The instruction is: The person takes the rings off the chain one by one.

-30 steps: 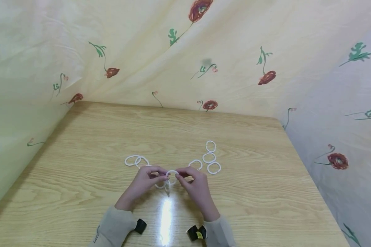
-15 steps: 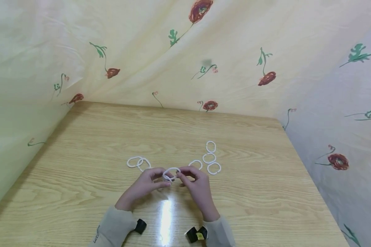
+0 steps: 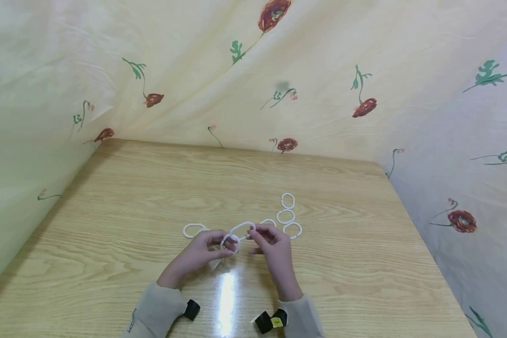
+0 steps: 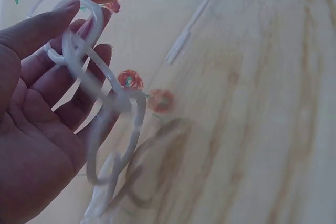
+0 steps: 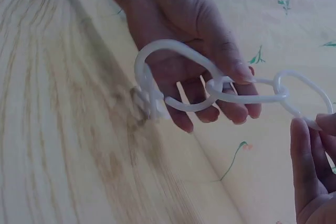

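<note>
My left hand (image 3: 203,251) grips a chain of white plastic links near its end, with the thumb over a link (image 5: 252,99). A few joined links (image 4: 139,114) hang from the fingers towards the table, slightly blurred. My right hand (image 3: 274,244), close by on the right, pinches the end link (image 5: 310,80) between thumb and fingers. That link is threaded through the one at my left hand, and the stretch between the hands is raised off the table. To the left, another white link (image 3: 194,224) lies flat on the wood, partly hidden behind my left hand.
Several loose white links lie beyond my right hand, among them one at the back (image 3: 282,201) and one partly hidden by the fingers (image 3: 268,219). A wooden table (image 3: 342,263) is backed by flowered cloth (image 3: 186,80). Black devices (image 3: 191,310) sit at the wrists.
My right hand has moved slightly right, drawing the end link out from my left hand. The links lying on the left have slid right and nearer. The loose links at right are unmoved.
</note>
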Available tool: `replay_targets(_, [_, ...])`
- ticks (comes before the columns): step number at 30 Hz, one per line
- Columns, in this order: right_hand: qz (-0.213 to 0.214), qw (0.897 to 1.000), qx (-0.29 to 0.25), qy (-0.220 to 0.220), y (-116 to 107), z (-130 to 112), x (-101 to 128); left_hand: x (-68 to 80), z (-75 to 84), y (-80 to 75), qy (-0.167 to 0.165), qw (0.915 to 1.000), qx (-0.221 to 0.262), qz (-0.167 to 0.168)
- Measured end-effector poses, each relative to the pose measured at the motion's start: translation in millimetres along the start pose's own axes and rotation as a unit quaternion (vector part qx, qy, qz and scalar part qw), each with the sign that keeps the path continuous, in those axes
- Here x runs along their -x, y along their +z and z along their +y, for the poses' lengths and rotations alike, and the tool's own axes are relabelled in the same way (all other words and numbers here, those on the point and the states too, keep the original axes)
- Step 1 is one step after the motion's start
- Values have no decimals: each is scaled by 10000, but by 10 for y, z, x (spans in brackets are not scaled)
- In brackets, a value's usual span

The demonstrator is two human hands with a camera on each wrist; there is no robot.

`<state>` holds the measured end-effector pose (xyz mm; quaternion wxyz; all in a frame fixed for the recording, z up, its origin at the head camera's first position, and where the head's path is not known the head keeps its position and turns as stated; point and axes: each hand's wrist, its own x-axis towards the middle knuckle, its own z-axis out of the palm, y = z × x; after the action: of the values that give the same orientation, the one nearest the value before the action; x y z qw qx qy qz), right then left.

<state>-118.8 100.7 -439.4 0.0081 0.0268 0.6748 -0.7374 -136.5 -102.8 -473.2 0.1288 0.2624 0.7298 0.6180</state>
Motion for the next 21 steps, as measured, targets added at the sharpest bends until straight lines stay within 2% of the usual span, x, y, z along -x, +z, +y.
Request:
replay_targets(6, [272, 9990, -311, 175, -14, 12, -30, 3, 17, 4, -174, 9997, 103, -121])
replay_targets(9, [352, 9980, -448, 264, -22, 25, -46, -4, 6, 9, -212, 9998, 13, -55])
replay_targets(15, [538, 9958, -663, 341, -34, 44, -66, -18, -11, 7, -535, 9978, -126, 372])
replay_targets(18, [695, 9936, -794, 408, -33, 49, -73, -18, -6, -1, -553, 9963, -143, 644])
replay_targets(21, [769, 9923, -868, 439, -29, 45, -75, -17, 4, -10, -424, 9953, -160, 857])
